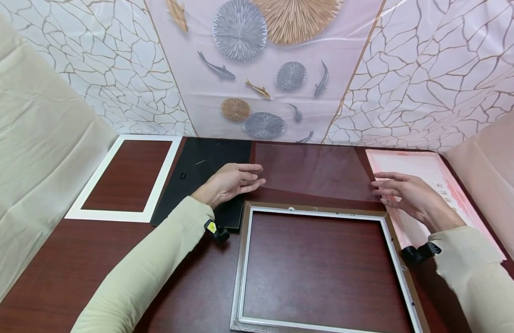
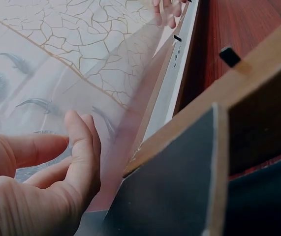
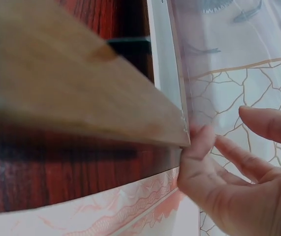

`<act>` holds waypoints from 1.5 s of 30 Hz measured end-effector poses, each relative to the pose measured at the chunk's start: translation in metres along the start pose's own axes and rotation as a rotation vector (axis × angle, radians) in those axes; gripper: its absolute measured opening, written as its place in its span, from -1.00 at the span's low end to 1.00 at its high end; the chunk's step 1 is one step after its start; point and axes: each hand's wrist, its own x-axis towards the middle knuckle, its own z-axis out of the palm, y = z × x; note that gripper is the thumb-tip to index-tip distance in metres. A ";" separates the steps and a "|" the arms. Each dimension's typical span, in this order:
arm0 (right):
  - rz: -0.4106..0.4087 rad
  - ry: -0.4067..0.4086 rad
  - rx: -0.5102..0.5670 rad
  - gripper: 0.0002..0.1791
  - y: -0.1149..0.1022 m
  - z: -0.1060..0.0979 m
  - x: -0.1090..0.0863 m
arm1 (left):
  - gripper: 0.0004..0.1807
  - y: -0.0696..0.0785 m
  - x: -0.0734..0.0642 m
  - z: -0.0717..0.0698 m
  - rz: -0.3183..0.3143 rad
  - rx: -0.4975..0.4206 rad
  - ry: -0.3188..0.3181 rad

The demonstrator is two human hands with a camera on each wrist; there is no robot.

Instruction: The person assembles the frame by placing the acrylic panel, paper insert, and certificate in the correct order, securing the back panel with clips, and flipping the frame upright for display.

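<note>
A clear, see-through sheet [image 1: 311, 169] spans the space between the two hands, behind an open picture frame [image 1: 245, 259]. At the sheet's left end, over the black backing board [image 1: 207, 178], is my left hand [image 1: 234, 182]. Its fingers point right, and the left wrist view shows the thumb apart from the fingertips. My right hand [image 1: 411, 196] is at the sheet's right end, fingers pointing left, overlapping a pink-bordered print [image 1: 406, 162]. In the right wrist view, its lower fingertips are right by the frame's corner [image 3: 182, 140], with the thumb held away.
A white mat [image 1: 109, 215] with a rectangular opening lies at the far left of the dark red-brown table [image 1: 190, 277]. Patterned cloth [image 1: 248, 111] hangs behind the table, and plain cloth [image 1: 36, 138] rises at the left side. Small dark tabs [image 2: 230, 57] stick out from the frame.
</note>
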 end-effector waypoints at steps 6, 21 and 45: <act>-0.053 -0.059 0.054 -0.42 0.002 0.001 0.002 | -0.35 -0.002 -0.004 -0.002 0.011 0.079 -0.068; -0.105 -0.089 -0.097 -0.33 0.008 -0.003 -0.001 | -0.07 -0.002 -0.014 -0.006 0.018 0.199 -0.237; -0.262 -0.004 -0.066 -0.34 0.004 0.008 -0.040 | 0.13 -0.013 -0.063 -0.001 0.126 0.269 -0.362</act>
